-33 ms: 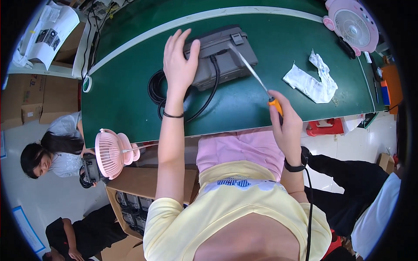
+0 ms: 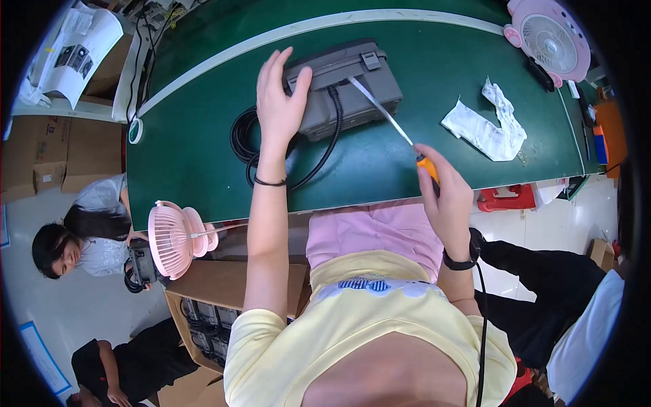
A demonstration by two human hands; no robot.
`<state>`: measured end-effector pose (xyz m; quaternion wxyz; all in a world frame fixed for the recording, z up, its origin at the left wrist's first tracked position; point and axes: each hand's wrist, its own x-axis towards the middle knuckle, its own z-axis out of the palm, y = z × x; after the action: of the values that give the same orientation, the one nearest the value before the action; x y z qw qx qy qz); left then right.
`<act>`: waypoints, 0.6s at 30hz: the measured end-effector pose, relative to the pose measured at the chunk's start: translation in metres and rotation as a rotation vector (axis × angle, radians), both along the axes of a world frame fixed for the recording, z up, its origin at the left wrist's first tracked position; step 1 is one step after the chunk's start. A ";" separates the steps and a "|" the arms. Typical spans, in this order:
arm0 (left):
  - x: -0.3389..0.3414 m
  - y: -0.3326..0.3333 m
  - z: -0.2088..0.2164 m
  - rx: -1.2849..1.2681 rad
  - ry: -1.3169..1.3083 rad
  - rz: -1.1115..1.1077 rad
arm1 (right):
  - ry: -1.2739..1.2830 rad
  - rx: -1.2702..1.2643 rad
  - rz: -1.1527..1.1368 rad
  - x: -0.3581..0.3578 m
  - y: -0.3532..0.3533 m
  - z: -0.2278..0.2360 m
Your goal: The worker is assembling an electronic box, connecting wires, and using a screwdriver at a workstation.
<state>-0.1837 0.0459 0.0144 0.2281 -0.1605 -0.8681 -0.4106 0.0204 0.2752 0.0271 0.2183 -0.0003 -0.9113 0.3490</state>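
Observation:
A grey plastic box [image 2: 315, 123] with a latch [image 2: 370, 61] lies slightly tilted on the green table. My left hand [image 2: 281, 102] rests against its left end, fingers stretched out and thumb apart. Orange-and-black, the handle of a screwdriver [image 2: 391, 119] is held in my right hand [image 2: 444, 197], fingers closed round it. The long metal shaft points up and left, its tip at the box's near side, beside the cable entry. Whether the tip is in a gap, I cannot tell. A black corrugated cable [image 2: 337, 122] leaves the box and lies coiled beside my left wrist.
A crumpled white cloth [image 2: 495, 132] lies right of the box. One pink fan [image 2: 553, 44] stands at the far right; another pink fan [image 2: 173, 237] is at the table's near left edge. An open carton [image 2: 230, 278] with similar boxes stands below. Co-workers are at left and right.
The screwdriver tip has shifted a little left and down along the box's near side, my right hand moving slightly with it. My left hand stays almost in place.

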 end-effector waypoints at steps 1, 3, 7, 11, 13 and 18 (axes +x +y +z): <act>0.003 -0.002 -0.005 -0.002 -0.003 0.002 | 0.047 0.056 -0.008 0.000 -0.003 0.003; 0.007 -0.005 -0.013 0.326 -0.166 -0.108 | 0.034 0.119 -0.011 0.000 -0.008 0.007; 0.014 -0.004 -0.012 0.228 -0.140 -0.032 | 0.073 0.207 -0.026 -0.004 -0.012 0.008; 0.026 -0.001 -0.005 0.201 -0.161 0.004 | 0.089 0.214 -0.030 -0.006 -0.013 0.003; 0.029 -0.001 -0.006 0.159 -0.133 0.041 | 0.144 0.233 -0.031 -0.007 -0.014 -0.003; 0.038 0.005 -0.006 0.180 -0.045 0.084 | 0.142 0.214 -0.027 -0.003 -0.022 -0.006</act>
<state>-0.1460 0.0509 0.0082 0.2389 -0.0933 -0.8386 -0.4805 0.0175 0.2533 0.0207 0.2859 0.0353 -0.9255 0.2460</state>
